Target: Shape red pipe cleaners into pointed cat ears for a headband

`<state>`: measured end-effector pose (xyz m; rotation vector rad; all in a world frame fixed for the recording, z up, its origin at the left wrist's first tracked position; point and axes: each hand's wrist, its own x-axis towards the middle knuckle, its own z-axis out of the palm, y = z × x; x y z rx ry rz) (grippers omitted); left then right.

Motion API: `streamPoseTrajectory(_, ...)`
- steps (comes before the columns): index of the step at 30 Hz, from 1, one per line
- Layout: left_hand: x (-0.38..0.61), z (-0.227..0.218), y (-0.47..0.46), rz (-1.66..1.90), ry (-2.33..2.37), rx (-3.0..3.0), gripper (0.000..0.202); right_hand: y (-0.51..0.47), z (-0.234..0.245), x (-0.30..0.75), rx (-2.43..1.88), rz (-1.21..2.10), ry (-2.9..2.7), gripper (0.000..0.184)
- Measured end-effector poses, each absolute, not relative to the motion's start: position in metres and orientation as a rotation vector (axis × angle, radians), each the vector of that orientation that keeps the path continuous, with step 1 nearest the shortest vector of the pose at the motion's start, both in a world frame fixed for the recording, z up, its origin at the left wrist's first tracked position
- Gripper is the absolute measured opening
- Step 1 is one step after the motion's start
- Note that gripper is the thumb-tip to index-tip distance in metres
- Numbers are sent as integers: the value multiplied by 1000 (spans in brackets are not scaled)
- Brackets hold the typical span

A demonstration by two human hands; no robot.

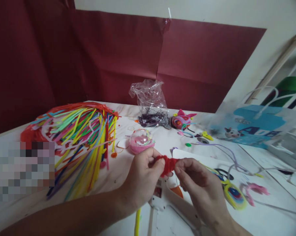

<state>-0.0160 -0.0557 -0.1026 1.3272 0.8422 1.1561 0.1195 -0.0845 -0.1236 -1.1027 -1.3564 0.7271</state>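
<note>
Both of my hands meet over the middle of the table, closed on a bunched red pipe cleaner piece (168,166). My left hand (144,177) pinches its left side between thumb and fingers. At its right end, my right hand (202,185) grips with thumb and fingertips. Beneath the hands lies a white glue gun (174,201), partly covered by them. Just beyond my left hand sits a clear ball with a pink lower half (141,141). The red piece's exact shape is partly hidden by my fingers.
A heap of coloured pipe cleaners (89,131) spreads on the left. At the back are a clear plastic bag (151,98) and a pink decorated ball (181,120). Rightward lie a yellow-blue coiled piece (234,195), a pink piece (257,190) and a blue-white carrier bag (251,126).
</note>
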Motion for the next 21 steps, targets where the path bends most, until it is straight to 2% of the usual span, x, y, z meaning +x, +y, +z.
streamPoseTrajectory(5, -14, -100, -54, 1166, 884, 1189, 10, -85, -120, 116, -1114, 553, -1503, 16)
streamPoseTrajectory(11, -16, -105, -60, 1156, 857, 1300, 13, -80, -126, 116, -1169, 827, -1313, 24)
streamPoseTrajectory(14, -16, -104, -61, 1138, 842, 1336, 13, -80, -127, 118, -1154, 846, -1326, 24)
streamPoseTrajectory(21, -16, -108, -62, 1062, 884, 1384, 14, -84, -122, 119, -1283, 510, -1522, 18)
